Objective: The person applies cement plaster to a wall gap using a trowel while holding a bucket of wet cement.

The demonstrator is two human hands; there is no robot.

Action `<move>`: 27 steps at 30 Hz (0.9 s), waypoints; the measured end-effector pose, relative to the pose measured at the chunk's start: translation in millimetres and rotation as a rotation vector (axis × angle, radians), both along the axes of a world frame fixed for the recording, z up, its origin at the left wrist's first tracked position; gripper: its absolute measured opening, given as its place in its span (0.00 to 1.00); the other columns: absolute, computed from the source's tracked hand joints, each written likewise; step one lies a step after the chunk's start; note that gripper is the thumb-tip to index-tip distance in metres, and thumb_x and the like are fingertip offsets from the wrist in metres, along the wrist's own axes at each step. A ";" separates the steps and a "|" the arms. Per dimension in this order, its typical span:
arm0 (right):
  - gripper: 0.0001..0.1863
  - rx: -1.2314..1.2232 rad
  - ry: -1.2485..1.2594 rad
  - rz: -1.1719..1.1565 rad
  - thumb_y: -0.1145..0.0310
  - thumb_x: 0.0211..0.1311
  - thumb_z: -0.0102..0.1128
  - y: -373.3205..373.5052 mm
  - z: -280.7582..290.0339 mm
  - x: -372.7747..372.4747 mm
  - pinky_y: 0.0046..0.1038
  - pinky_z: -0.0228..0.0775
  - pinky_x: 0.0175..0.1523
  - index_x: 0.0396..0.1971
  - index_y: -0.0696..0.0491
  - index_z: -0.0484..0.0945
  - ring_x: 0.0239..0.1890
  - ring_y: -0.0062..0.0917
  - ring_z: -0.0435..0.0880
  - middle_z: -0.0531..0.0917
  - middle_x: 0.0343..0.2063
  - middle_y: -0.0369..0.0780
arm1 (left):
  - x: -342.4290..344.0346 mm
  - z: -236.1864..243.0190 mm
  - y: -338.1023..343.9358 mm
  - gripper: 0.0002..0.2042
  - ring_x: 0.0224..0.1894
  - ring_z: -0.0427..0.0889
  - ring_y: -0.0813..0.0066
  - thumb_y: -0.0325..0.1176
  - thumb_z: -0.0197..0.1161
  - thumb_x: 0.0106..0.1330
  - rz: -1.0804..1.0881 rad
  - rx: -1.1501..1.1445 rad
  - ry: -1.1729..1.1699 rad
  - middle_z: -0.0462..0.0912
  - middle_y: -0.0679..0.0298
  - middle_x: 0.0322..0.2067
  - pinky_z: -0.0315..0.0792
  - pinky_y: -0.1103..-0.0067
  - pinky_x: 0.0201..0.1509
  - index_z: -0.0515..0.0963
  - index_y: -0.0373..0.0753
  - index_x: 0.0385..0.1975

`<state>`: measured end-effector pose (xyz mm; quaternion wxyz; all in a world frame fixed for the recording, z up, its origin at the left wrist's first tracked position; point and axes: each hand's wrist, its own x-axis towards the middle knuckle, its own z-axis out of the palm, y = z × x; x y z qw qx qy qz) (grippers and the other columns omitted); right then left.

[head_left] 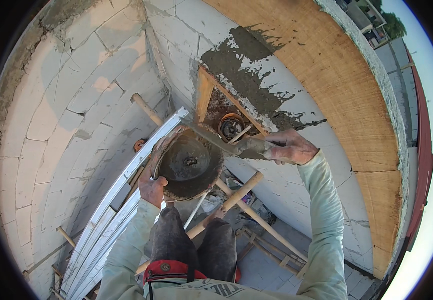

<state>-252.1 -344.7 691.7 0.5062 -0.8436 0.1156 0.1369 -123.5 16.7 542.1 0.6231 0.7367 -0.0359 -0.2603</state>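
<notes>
- Nearest the camera, the person's own knees in dark, mortar-stained trousers (196, 245) and a red waist strap (169, 269) fill the lower middle; pale long sleeves (326, 220) rise from the lower edge on both sides.
- The left hand (152, 189) is closed on the near rim of a round mortar pan (189, 162), thumb over the edge; the pan is held tilted toward the wall, its inside smeared with grey mortar and mostly scraped down.
- The right hand (289, 146) is clenched around the handle of a trowel (216, 137); the long blade reaches left across the pan's upper rim, carrying wet mortar.
- Below the pan, bamboo scaffold poles (236, 195) cross one another; a pale metal ladder-like rail (121, 195) runs diagonally from lower left up to the pan's left side.
- Just behind the trowel, a wooden-framed recess (207, 95) is set in the white block wall (76, 100); a round fitting (230, 126) sits inside it, though what kind cannot be made out.
- Grey mortar patches (241, 60) are spread on the wall above and right of the recess; beyond, a broad plywood board (336, 75) curves along the wall top.
- Farthest, at the upper right, buildings and trees (381, 22) show beyond the wall.
</notes>
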 end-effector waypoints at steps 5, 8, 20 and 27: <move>0.18 -0.524 -0.224 -0.664 0.62 0.66 0.53 35.5 46.5 -64.2 0.29 0.71 0.28 0.46 0.62 0.75 0.22 0.27 0.80 0.78 0.21 0.45 | -4.0 -8.4 28.7 0.36 0.51 0.76 0.69 0.26 0.54 0.38 0.058 -0.023 -0.069 0.80 0.58 0.50 0.67 0.79 0.58 0.72 0.27 0.57; 0.19 -0.557 -0.087 -0.715 0.64 0.65 0.55 48.8 65.4 -129.9 0.33 0.73 0.31 0.49 0.62 0.74 0.25 0.37 0.83 0.81 0.24 0.48 | -7.8 -4.2 21.1 0.34 0.51 0.78 0.70 0.23 0.55 0.41 0.013 0.043 -0.100 0.81 0.55 0.51 0.67 0.81 0.57 0.73 0.30 0.58; 0.23 -1.172 -0.012 0.049 0.67 0.50 0.62 120.8 -89.6 -113.9 0.37 0.76 0.32 0.48 0.58 0.75 0.32 0.35 0.82 0.78 0.33 0.43 | -45.1 39.2 -25.3 0.32 0.44 0.81 0.66 0.26 0.58 0.46 -0.191 0.180 -0.157 0.83 0.53 0.45 0.71 0.76 0.52 0.74 0.42 0.60; 0.29 -0.783 0.054 -0.066 0.64 0.49 0.67 120.1 -113.2 -129.0 0.42 0.76 0.35 0.54 0.52 0.74 0.34 0.40 0.83 0.79 0.33 0.46 | -59.7 51.4 -38.5 0.32 0.36 0.78 0.75 0.21 0.56 0.47 -0.162 0.038 -0.087 0.83 0.62 0.41 0.71 0.80 0.43 0.74 0.39 0.59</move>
